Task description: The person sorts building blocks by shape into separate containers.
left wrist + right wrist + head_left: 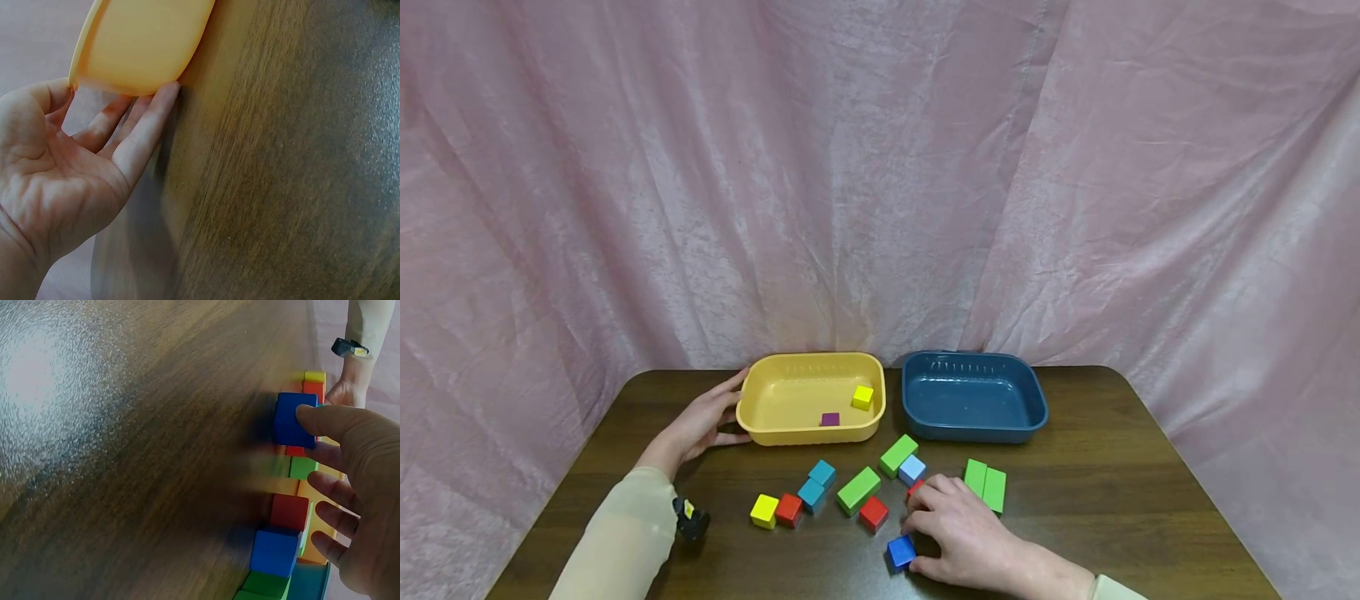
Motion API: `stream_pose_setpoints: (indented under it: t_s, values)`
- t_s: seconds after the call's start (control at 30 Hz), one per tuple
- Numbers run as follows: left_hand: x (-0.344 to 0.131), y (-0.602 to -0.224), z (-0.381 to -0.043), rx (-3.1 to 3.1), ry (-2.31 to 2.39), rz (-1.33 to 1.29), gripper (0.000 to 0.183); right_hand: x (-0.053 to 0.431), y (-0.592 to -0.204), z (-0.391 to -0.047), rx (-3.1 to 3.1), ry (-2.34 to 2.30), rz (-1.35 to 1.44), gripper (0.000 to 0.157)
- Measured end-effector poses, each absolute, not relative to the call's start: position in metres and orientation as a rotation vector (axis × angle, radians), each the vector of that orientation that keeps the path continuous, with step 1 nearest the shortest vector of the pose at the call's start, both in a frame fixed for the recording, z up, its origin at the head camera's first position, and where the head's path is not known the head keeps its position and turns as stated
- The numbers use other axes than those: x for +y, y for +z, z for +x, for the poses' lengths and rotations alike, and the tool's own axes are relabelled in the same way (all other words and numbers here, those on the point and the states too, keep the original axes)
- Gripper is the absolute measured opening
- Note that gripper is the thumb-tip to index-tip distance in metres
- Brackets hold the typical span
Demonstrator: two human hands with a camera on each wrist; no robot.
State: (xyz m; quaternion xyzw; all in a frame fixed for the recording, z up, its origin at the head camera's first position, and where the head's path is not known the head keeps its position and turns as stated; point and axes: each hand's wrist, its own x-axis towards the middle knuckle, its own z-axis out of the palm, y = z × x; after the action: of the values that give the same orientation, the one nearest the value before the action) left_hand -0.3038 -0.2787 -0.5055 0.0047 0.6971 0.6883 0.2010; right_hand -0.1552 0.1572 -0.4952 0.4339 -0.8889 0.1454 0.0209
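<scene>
From where I'm standing, the right hand [964, 533] is pinching the dark blue block [901, 553] between thumb and index finger; whether it is resting on the table [1075, 517] or just clearing it, I can't tell. The block is sitting on the person's side of the yellow tray [808, 435], just past its right end. The left hand [700, 423] is gripping that tray's left end. For a sure hold, thumb and finger should be pressing squarely on opposite faces, the spare fingers avoiding the half-hidden red block [914, 489] lying nearer the tray, and the left hand bracing without tipping
</scene>
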Motion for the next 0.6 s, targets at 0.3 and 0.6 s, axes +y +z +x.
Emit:
stream_pose_setpoints:
  t_s: [0.3, 0.6]
  values:
    - [-0.2788, -0.5056, -0.3041, 1.949, 1.921, 0.017, 0.053, 0.1578, -0.4972, -0.1551, -2.759, 0.471, 1.35, 0.023]
    - [-0.2792, -0.5066, -0.3044, 1.942, 1.929, 0.008, 0.053, 0.1581, -0.4992, -0.1538, -2.74, 0.485, 1.348, 0.023]
